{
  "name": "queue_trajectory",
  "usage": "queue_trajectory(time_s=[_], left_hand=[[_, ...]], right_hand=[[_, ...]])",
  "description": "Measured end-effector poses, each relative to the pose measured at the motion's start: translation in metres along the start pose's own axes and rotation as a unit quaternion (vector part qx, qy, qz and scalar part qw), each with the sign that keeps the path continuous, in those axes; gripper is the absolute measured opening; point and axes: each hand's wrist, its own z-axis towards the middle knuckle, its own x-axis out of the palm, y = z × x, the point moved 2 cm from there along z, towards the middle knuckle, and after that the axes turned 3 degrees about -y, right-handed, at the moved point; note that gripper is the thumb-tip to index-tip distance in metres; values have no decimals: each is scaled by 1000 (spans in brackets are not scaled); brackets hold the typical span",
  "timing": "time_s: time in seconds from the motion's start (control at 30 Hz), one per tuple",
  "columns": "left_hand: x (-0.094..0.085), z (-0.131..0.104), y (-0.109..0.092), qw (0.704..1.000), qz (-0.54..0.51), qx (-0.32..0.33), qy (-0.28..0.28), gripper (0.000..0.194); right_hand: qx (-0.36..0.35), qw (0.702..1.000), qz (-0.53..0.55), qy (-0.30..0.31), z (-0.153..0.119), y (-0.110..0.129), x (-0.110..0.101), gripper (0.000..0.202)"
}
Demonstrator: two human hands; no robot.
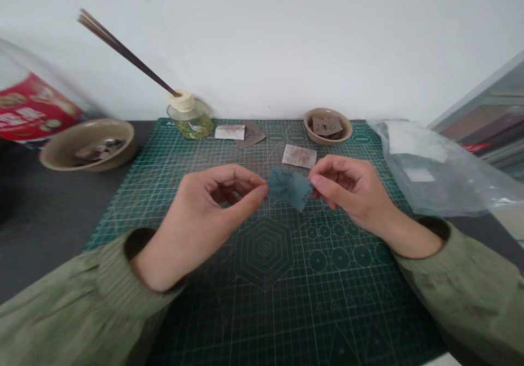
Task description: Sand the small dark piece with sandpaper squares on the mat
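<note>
Held piece: small blue-grey sheet (290, 188), raised above the green cutting mat (262, 279), stretched between 2 hands.
Left hand (213, 202): thumb and forefinger pinch its left edge.
Right hand (347, 189): fingertips pinch its right edge.
Behind: 1 pale square (299, 156) on the mat.

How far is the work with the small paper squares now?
Done, it seems: folded pieces lie in the left bowl. In hand: left hand and right hand pinch a blue-grey paper square above the cutting mat. Left: loose pieces and the small bowl.
</note>
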Motion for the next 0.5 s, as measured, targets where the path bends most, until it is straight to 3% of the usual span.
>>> queue_trajectory(time_s=[0.1,0.27,0.33,0.4,0.5], left_hand=[[-1,-1,-1,999,-4,9,-42,14],[1,-4,-4,999,17,39,-29,10],[3,-4,-5,998,29,57,7,9],[6,-5,-5,996,32,68,43,8],[7,-3,-3,997,14,50,53,15]], right_hand=[[37,998,12,43,1,-4,0,27],[122,966,-17,225,-3,-9,8,28],[114,969,-23,219,-3,-9,10,30],[90,981,-15,169,-3,-8,11,26],[62,993,2,97,-4,-6,12,19]])
